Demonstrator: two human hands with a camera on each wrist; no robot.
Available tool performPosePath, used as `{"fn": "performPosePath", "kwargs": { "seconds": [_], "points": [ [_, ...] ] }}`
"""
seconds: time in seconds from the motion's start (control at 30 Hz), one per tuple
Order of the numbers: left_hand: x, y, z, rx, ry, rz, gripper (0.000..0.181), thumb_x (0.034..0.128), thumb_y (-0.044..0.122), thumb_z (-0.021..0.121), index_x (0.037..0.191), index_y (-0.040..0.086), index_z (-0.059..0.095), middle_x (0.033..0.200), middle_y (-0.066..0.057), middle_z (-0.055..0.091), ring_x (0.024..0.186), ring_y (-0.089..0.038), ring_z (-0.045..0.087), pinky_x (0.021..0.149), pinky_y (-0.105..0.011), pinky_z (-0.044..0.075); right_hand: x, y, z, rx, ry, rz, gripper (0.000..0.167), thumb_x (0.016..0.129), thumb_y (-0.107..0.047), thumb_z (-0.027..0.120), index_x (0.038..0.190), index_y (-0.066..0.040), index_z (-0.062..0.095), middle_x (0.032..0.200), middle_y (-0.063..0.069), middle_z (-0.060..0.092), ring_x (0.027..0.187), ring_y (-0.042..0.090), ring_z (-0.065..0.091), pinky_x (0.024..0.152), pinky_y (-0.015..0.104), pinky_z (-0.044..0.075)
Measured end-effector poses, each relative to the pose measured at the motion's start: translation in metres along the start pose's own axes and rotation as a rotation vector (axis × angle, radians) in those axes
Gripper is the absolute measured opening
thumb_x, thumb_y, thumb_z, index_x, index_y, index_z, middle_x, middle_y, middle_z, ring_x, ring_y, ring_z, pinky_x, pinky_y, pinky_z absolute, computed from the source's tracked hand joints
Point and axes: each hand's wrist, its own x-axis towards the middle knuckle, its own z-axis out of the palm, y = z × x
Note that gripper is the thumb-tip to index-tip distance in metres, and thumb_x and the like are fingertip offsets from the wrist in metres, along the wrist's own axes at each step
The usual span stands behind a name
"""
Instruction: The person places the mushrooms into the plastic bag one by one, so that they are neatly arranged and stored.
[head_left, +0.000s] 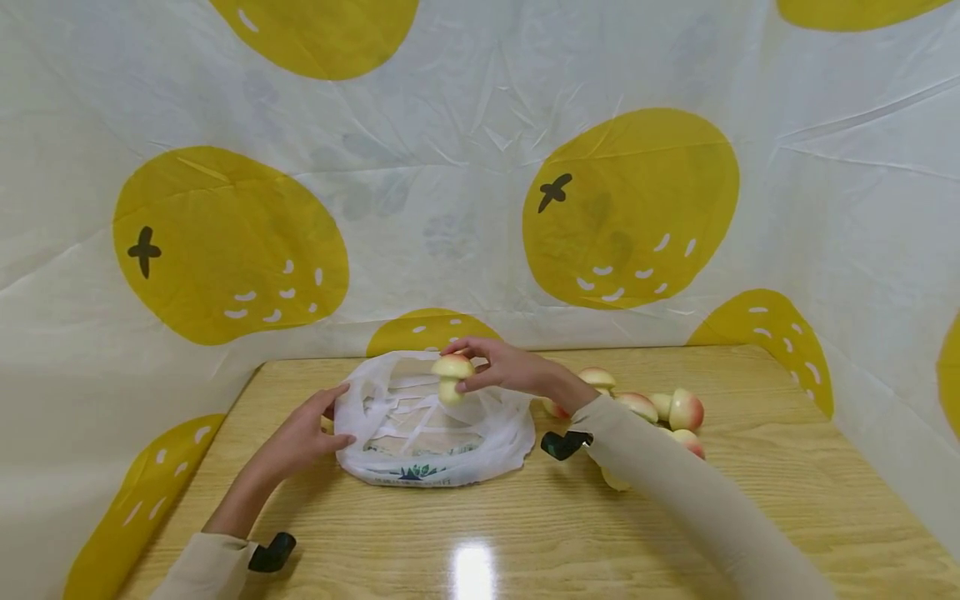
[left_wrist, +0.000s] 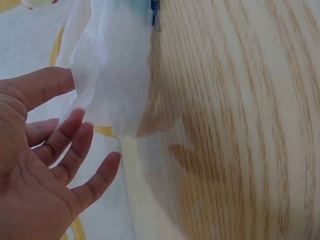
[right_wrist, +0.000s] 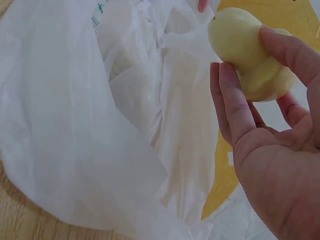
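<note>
Over a white plastic bag [head_left: 375,477], my right hand [head_left: 510,367] holds a toy mushroom [head_left: 453,367] with a pale stem and reddish cap. Thumb and fingers pinch it from opposite sides in the right wrist view, where its pale stem end [right_wrist: 235,37] faces the camera. The bag lies on the table with its mouth spread wide and printed lettering along the front. My left hand [head_left: 303,437] is at the bag's left rim, fingers loosely spread. In the left wrist view its thumb touches the plastic [left_wrist: 120,75], the thumb tip partly hidden.
Several more toy mushrooms [head_left: 686,410] lie in a group on the wooden table [head_left: 360,542], right of the bag, partly hidden by my right forearm. A white curtain [head_left: 435,183] with big yellow fruit prints hangs behind the table and along its sides.
</note>
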Motion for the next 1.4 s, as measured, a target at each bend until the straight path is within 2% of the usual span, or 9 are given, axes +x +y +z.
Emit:
{"fn": "performPosePath", "kwargs": {
  "seconds": [0.17,0.37,0.6,0.87,1.1,1.4],
  "points": [
    [0.001,-0.002,0.0,-0.026,0.004,-0.002,0.083,0.0847,0.009,0.082,0.153,-0.005,0.037,0.115,-0.013,0.058,0.102,-0.026,0.053,0.077,-0.029,0.047,0.007,-0.001,0.001,-0.022,0.009,0.002,0.056,0.093,-0.014,0.076,0.143,-0.019,0.052,0.136,0.006,0.057,0.12,0.021,0.056,0.096,0.034,0.048],
    [0.001,-0.003,-0.001,-0.05,0.006,0.003,0.083,0.0845,0.008,0.082,0.153,-0.006,0.037,0.113,-0.013,0.058,0.103,-0.027,0.054,0.075,-0.027,0.047,0.018,0.001,0.004,0.009,0.006,-0.008,0.057,0.091,-0.01,0.076,0.144,-0.015,0.053,0.133,0.011,0.056,0.114,0.026,0.058,0.094,0.033,0.049],
    [-0.001,-0.004,-0.001,-0.061,-0.002,0.014,0.084,0.0848,0.009,0.082,0.153,-0.006,0.036,0.12,-0.016,0.058,0.103,-0.027,0.054,0.075,-0.029,0.048,0.026,0.003,0.012,-0.01,0.004,0.017,0.056,0.091,-0.01,0.077,0.142,-0.016,0.054,0.134,0.01,0.058,0.116,0.024,0.058,0.093,0.032,0.05],
    [-0.002,-0.004,-0.002,-0.053,-0.002,-0.002,0.084,0.0849,0.009,0.082,0.154,-0.005,0.036,0.123,-0.016,0.057,0.104,-0.027,0.054,0.075,-0.028,0.048,0.034,0.001,0.019,-0.016,-0.012,0.028,0.056,0.092,-0.009,0.075,0.143,-0.014,0.053,0.134,0.012,0.056,0.113,0.026,0.062,0.094,0.032,0.051],
    [-0.003,-0.004,-0.002,-0.047,-0.002,0.0,0.084,0.0859,0.01,0.082,0.154,-0.005,0.036,0.116,-0.014,0.057,0.103,-0.026,0.053,0.073,-0.028,0.047,0.047,0.008,0.024,-0.032,-0.004,0.04,0.054,0.09,-0.011,0.078,0.139,-0.016,0.057,0.134,0.01,0.056,0.118,0.022,0.057,0.098,0.033,0.049],
    [-0.003,-0.002,-0.002,-0.034,-0.008,-0.01,0.084,0.0859,0.012,0.082,0.154,-0.005,0.036,0.116,-0.013,0.058,0.104,-0.026,0.054,0.076,-0.03,0.048,0.059,0.013,0.034,-0.026,-0.017,0.041,0.054,0.091,-0.009,0.077,0.141,-0.013,0.056,0.136,0.005,0.058,0.127,0.024,0.052,0.104,0.035,0.045]
  ]
}}
